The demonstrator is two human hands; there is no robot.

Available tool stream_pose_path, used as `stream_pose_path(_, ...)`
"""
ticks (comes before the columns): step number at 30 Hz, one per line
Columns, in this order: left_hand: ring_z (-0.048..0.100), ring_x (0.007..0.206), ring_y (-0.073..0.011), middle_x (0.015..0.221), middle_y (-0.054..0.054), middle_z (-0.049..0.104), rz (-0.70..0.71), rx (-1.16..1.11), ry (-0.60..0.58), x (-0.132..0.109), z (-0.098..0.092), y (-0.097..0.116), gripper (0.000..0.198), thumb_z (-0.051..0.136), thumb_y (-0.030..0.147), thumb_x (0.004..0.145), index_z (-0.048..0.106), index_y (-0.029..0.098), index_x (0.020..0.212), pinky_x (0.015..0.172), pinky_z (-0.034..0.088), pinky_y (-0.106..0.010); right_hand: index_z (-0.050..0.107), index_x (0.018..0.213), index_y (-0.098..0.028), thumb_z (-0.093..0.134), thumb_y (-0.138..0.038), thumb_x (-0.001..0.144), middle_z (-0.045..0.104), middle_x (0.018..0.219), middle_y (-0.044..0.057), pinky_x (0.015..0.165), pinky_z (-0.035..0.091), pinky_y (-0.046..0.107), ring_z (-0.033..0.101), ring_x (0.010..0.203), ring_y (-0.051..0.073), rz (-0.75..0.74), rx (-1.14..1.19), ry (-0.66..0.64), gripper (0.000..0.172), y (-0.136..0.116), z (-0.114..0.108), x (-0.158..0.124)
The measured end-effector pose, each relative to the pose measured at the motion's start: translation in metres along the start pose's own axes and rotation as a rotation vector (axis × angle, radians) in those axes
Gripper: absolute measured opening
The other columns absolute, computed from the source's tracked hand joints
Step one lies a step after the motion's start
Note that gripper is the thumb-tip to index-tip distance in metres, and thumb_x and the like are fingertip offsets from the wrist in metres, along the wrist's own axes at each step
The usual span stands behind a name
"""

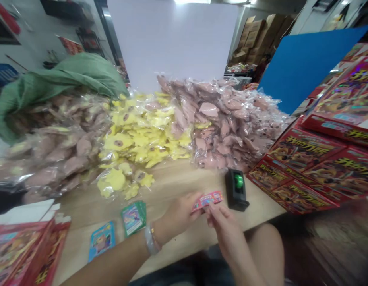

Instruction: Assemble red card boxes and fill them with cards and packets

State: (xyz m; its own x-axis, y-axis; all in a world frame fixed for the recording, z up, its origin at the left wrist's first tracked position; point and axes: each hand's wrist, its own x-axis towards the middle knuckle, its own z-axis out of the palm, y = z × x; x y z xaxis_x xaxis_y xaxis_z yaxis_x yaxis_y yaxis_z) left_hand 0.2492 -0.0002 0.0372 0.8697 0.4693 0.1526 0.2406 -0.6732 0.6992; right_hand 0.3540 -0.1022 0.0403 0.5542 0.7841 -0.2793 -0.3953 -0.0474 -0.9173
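My left hand [177, 216] and my right hand [225, 230] meet over the front of the wooden table [172, 186]. Between them is a small pink printed card [208, 200], pinched by my left fingers, with my right fingertips at its lower edge. To the left lie a stack of green-edged cards [134, 217] and a single blue card [101, 240]. Beyond my hands is a black tape dispenser [237, 189] with a green roll. Bagged yellow plush shapes [144, 135] and pink plush shapes [219, 127] are heaped behind.
Red printed boxes [309, 167] are stacked at the table's right, and more [29, 250] stand at the front left. A green cloth sack [64, 87] lies on the far left pile. A white board and a blue board stand behind; cartons line the back.
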Motion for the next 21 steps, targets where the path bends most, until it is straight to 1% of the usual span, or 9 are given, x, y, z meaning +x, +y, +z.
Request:
stream_pose_path(3,0.056,0.099,-0.0184,0.111,-0.005,0.059,0.024,0.027,-0.034,-0.001,-0.001,0.005,0.037,0.051,0.019,0.083,0.045,0.021,0.119,0.084,0.045,-0.028,0.058,0.054,-0.014,0.068,-0.046,0.064,0.052,0.052,0.000,0.047,0.030,0.021,0.039,0.048,0.008,0.000,-0.057,0.089,0.036,-0.001,0.003,0.003)
stream_pose_path(6,0.059,0.091,-0.0188,0.103,-0.005,0.061,-0.013,0.047,-0.048,-0.003,0.002,0.009,0.030,0.050,0.019,0.083,0.048,0.020,0.113,0.078,0.046,-0.028,0.051,0.045,-0.015,0.067,-0.049,0.062,0.046,0.044,-0.003,0.044,0.028,0.021,0.036,0.043,0.008,-0.029,-0.183,0.184,0.041,0.000,0.002,0.004)
stream_pose_path(10,0.059,0.088,-0.0195,0.099,-0.005,0.061,-0.045,0.064,-0.047,-0.004,0.002,0.009,0.027,0.048,0.021,0.084,0.048,0.020,0.111,0.075,0.046,-0.028,0.047,0.047,-0.018,0.057,-0.058,0.067,0.043,0.042,-0.004,0.042,0.030,0.023,0.037,0.040,0.009,-0.040,-0.363,0.241,0.046,0.023,-0.001,0.011)
stream_pose_path(13,0.058,0.090,-0.0203,0.103,-0.006,0.060,-0.036,0.067,-0.047,-0.003,0.000,0.006,0.033,0.049,0.020,0.083,0.045,0.021,0.116,0.077,0.046,-0.029,0.045,0.047,-0.021,0.048,-0.068,0.066,0.043,0.040,-0.003,0.043,0.034,0.026,0.040,0.040,0.013,-0.091,-0.614,0.288,0.051,0.045,-0.021,0.016)
stream_pose_path(15,0.058,0.094,-0.0207,0.107,-0.006,0.059,-0.023,0.056,-0.049,-0.002,0.001,0.007,0.038,0.050,0.020,0.082,0.043,0.022,0.119,0.079,0.045,-0.030,0.048,0.049,-0.021,0.053,-0.069,0.059,0.047,0.043,0.000,0.048,0.036,0.029,0.044,0.045,0.016,-0.148,-0.734,0.346,0.050,0.042,-0.040,0.014)
stream_pose_path(16,0.057,0.095,-0.0206,0.108,-0.006,0.059,-0.017,0.048,-0.054,-0.003,0.003,0.010,0.038,0.051,0.020,0.082,0.044,0.022,0.119,0.080,0.045,-0.030,0.053,0.056,-0.020,0.056,-0.067,0.059,0.053,0.051,0.003,0.051,0.038,0.031,0.049,0.051,0.019,-0.211,-0.795,0.357,0.047,0.033,-0.049,0.012)
stream_pose_path(18,0.059,0.094,-0.0200,0.105,-0.005,0.061,-0.016,0.036,-0.071,-0.008,0.003,0.016,0.037,0.052,0.022,0.082,0.044,0.022,0.118,0.080,0.046,-0.029,0.060,0.077,-0.018,0.057,-0.062,0.064,0.062,0.073,0.010,0.061,0.042,0.034,0.056,0.069,0.024,-0.442,-0.999,0.264,0.046,0.008,-0.060,0.008)
stream_pose_path(19,0.059,0.093,-0.0197,0.105,-0.006,0.062,-0.012,0.029,-0.091,-0.013,-0.002,0.016,0.043,0.055,0.024,0.080,0.042,0.022,0.121,0.079,0.046,-0.028,0.061,0.086,-0.018,0.058,-0.060,0.065,0.063,0.082,0.012,0.064,0.043,0.035,0.057,0.077,0.026,-0.605,-1.128,0.120,0.047,-0.005,-0.060,0.009)
stream_pose_path(21,0.059,0.096,-0.0197,0.110,-0.007,0.061,-0.039,0.048,-0.087,-0.034,-0.028,0.008,0.065,0.065,0.032,0.073,0.034,0.020,0.128,0.080,0.047,-0.027,0.062,0.084,-0.021,0.058,-0.063,0.064,0.064,0.078,0.009,0.062,0.045,0.035,0.059,0.072,0.025,-0.911,-1.281,-0.170,0.047,-0.022,-0.048,0.020)
